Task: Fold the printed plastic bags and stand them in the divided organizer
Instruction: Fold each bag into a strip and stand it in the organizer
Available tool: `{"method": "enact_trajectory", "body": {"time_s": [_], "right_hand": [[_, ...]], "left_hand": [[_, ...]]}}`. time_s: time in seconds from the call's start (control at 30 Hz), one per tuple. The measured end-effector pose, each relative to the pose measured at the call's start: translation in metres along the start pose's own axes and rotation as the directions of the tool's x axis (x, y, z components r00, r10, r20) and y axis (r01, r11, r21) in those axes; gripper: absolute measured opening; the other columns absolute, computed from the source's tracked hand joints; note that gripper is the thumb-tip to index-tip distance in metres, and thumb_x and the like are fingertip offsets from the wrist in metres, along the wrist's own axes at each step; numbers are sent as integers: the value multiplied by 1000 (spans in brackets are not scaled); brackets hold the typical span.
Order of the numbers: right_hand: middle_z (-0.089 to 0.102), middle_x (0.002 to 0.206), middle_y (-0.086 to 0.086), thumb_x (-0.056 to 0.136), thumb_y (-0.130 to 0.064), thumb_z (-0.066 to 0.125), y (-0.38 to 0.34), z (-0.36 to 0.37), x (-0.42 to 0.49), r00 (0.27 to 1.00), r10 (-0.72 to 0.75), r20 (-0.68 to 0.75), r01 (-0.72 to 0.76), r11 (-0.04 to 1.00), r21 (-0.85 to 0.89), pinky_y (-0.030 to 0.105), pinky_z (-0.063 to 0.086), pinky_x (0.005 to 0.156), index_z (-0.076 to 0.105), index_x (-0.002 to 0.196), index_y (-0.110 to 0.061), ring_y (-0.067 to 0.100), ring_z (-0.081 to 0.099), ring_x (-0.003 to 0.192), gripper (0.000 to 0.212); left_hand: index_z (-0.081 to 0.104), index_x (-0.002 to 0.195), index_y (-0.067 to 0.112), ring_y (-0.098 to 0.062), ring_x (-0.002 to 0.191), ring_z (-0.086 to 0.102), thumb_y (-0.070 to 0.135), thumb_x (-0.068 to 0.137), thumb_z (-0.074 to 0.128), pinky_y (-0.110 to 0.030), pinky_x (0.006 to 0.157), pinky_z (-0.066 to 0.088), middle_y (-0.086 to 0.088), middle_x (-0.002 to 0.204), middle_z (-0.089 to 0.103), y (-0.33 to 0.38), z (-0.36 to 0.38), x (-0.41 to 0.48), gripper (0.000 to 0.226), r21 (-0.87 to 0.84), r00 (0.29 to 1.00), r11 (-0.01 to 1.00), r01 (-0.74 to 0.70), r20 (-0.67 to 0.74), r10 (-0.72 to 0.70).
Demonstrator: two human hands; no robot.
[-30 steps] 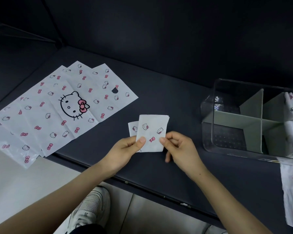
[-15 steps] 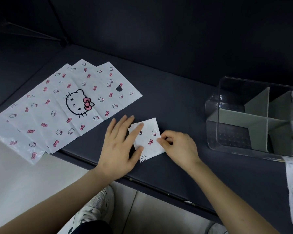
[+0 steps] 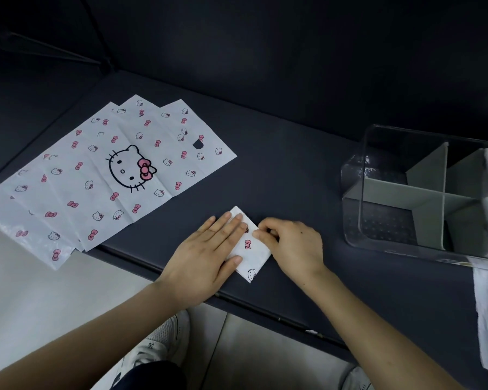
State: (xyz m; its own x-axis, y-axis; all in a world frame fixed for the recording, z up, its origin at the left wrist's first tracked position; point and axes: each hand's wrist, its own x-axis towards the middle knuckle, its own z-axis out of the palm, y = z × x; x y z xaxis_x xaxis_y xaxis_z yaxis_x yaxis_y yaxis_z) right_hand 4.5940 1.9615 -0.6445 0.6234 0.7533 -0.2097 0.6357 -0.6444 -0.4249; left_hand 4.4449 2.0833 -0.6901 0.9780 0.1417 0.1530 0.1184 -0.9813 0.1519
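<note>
Pressing bag (image 3: pixel 250 252) flat under my left hand (image 3: pixel 206 256), fingers straight; right hand (image 3: pixel 293 246) pinches its right edge, nearer organizer (image 3: pixel 383 229) at right

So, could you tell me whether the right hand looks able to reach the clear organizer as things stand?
Probably yes: the right hand pinches the folded bag, and only bare table lies between it and the organizer, whose top looks open.
</note>
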Motion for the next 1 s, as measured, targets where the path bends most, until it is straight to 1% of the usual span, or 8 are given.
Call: {"method": "enact_trajectory", "body": {"time_s": [0.13, 0.3, 0.43, 0.53, 0.63, 0.73, 0.9, 1.0], "right_hand": [[59, 75, -10, 90, -52, 55, -6, 3, -6, 996, 63, -69, -62, 998, 24, 27, 40, 64, 62, 92, -26, 12, 57, 74, 27], [58, 114, -3, 81, -48, 69, -9, 8, -17, 979, 185, -85, -179, 981, 77, 26, 38, 76, 54, 125, -17, 18, 58, 101, 56], [61, 111, -3, 84, -34, 68, -14, -1, -10, 948, 303, 96, -316, 931, 181, 25, 40, 78, 55, 120, -14, 16, 57, 104, 43], [64, 89, -4, 81, -33, 69, -18, -11, 0, 919, 326, 222, -354, 930, 100, 25, 40, 58, 67, 96, -12, 17, 61, 84, 26], [59, 71, 0, 78, -31, 69, -19, -15, 0, 929, 310, 204, -329, 942, 66, 24, 32, 50, 65, 79, -8, 19, 55, 67, 23], [67, 79, 3, 79, -23, 73, -15, -12, -6, 957, 241, 164, -282, 907, 312, 28, 48, 61, 67, 79, -7, 21, 64, 73, 17], [68, 69, 11, 75, -3, 78, -1, -39, -17, 966, 136, 218, -244, 752, 613, 23, 48, 49, 54, 63, -13, 10, 59, 46, 29], [67, 66, 11, 74, 1, 78, 14, -69, -22, 974, 149, 170, -225, 714, 663, 20, 46, 49, 54, 63, -10, 9, 55, 44, 28]], "left_hand": [[39, 144, 5, -24, 142, 30, 36, 100, 28, -39, 114, 22, -11, 152, 33, 11, 3, -8, 55, 2, 996, 996, 86, 29, -86], [36, 145, 5, -25, 143, 26, 35, 101, 21, -43, 113, 22, -12, 154, 30, 16, 5, -9, 56, 60, 990, 989, 133, 42, -136], [35, 146, 5, -26, 144, 25, 36, 102, 15, -44, 113, 21, -12, 154, 29, 18, 6, -9, 57, 71, 987, 987, 147, 55, -151], [34, 146, 5, -25, 144, 24, 35, 102, 18, -44, 114, 20, -12, 155, 28, 18, 6, -10, 56, 43, 987, 988, 151, 54, -153], [33, 146, 5, -25, 144, 23, 35, 102, 19, -43, 115, 18, -12, 155, 27, 18, 5, -10, 56, 12, 986, 988, 151, 64, -152], [26, 149, 4, -22, 145, 21, 39, 101, 25, -35, 118, 13, -9, 157, 22, 17, 1, -9, 59, -139, 981, 972, 189, 68, -181], [38, 145, 18, -6, 124, 45, 41, 92, 56, -21, 101, 32, 11, 137, 47, 15, -44, 30, 60, -644, 807, 548, 534, 193, -559], [67, 93, 14, -14, 75, 60, 30, 93, 62, -29, 71, 46, -7, 86, 69, 17, -67, 58, 16, -787, 835, 367, 496, 315, -452]]}}
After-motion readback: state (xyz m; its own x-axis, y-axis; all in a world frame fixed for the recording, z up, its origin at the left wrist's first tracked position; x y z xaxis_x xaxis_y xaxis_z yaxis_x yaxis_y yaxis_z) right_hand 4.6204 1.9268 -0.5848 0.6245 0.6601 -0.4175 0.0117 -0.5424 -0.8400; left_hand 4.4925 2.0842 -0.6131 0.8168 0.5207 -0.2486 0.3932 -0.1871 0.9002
